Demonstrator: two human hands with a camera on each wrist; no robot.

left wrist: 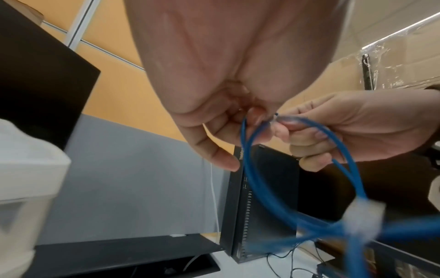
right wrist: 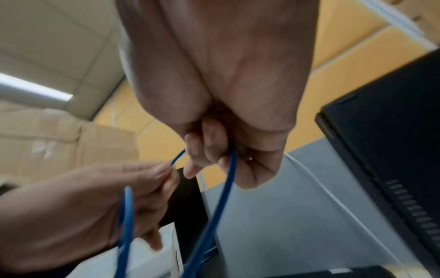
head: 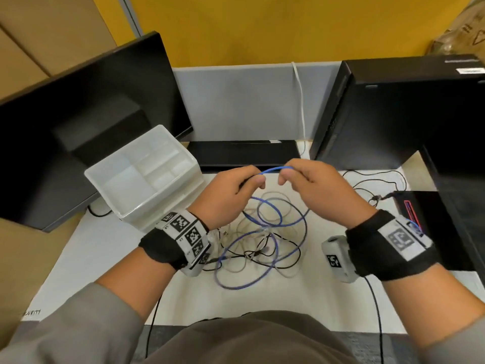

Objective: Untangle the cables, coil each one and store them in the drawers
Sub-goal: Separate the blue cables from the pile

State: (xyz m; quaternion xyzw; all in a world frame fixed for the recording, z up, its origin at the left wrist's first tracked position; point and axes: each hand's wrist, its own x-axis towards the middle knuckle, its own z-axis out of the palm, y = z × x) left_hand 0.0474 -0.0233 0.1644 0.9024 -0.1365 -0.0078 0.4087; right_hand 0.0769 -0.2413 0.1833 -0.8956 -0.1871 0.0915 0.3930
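Fingers (head: 258, 179) of both hands pinch the blue cable (head: 273, 169) aloft; tangle (head: 262, 245) still on the worktop (head: 105, 258), nothing coiled, drawers (head: 144, 179) unfilled.

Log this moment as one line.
hands: left, right pinch blue cable | pile: tangled on desk | drawers: nothing stored

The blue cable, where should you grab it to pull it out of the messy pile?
Probably grip the blue cable on its raised stretch, from above, where left hand and right hand pinch it. That part hangs free; lower loops cross the grey and black cables.
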